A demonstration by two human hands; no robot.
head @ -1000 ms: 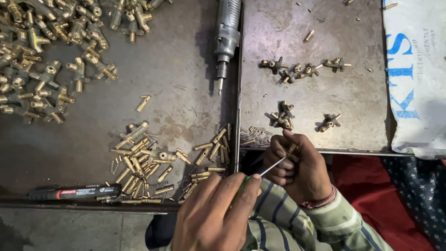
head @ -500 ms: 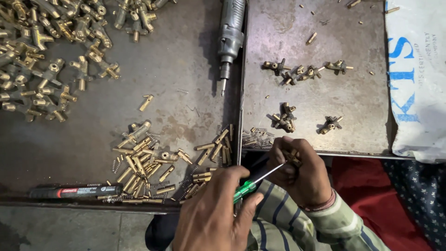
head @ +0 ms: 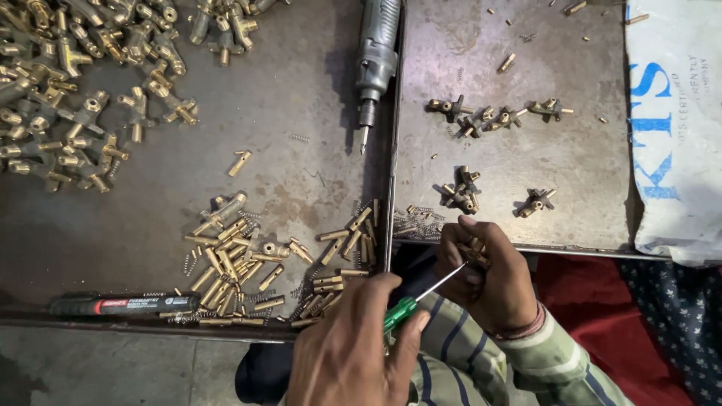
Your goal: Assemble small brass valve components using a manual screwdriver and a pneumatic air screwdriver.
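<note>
— Head camera looks straight down on the bench, doesn't it? What's each hand got?

— The left hand (head: 350,349), nearest us at the bottom, is curled round a small screwdriver with a green handle (head: 398,313); its thin shaft slants up and right. The right hand (head: 489,282) is closed on a small brass valve fitting (head: 475,254), pinched between fingers and thumb, and the screwdriver tip meets it there.

— Whereabouts is that?

— Just off the near edge of the right steel tray (head: 526,158), over the person's lap and striped sleeve (head: 489,353).

— And around them?

— On that tray, a few assembled brass fittings (head: 460,189) lie scattered, with a little heap of springs (head: 417,222) by its near left corner. On the left steel tray (head: 286,180) a pile of brass pins (head: 241,259) sits near; a bigger heap of brass valve bodies (head: 75,90) lies far left. A grey power screwdriver (head: 374,60) rests along the seam between trays, bit pointing toward us. A black marker pen (head: 120,304) lies on the near edge, a white printed sack (head: 677,128) at far right.
</note>
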